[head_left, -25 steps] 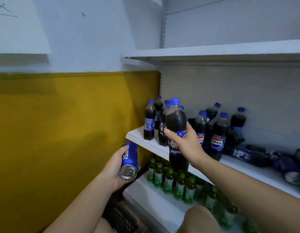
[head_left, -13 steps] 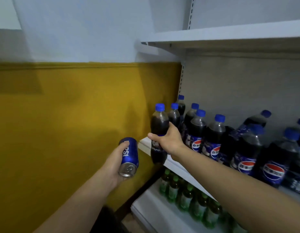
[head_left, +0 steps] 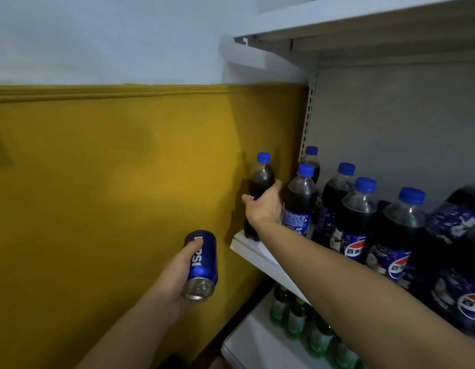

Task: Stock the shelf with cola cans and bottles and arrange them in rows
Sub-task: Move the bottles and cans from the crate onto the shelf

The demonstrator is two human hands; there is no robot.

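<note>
R hand (head_left: 263, 206) wrapped round cola bottle (head_left: 260, 179) at left front corner of shelf (head_left: 247, 246); L hand (head_left: 177, 275) grips can (head_left: 201, 259).
Bottle upright, base at shelf corner, just left of nearest standing bottle (head_left: 300, 198), w/ R hand wedged btw the two. More blue-capped bottles (head_left: 359, 209) crowd the shelf to the right. Can held off the shelf, in front of yellow wall (head_left: 111, 182). Green bottles (head_left: 292, 315) on lower shelf (head_left: 247, 347); upper shelf (head_left: 337, 25) overhead.

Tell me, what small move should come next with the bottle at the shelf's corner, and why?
Probably release the bottle: its base seems to stand upright on the shelf corner, left of the row, with the right hand gripped round it. The left hand holds a can to place.
</note>
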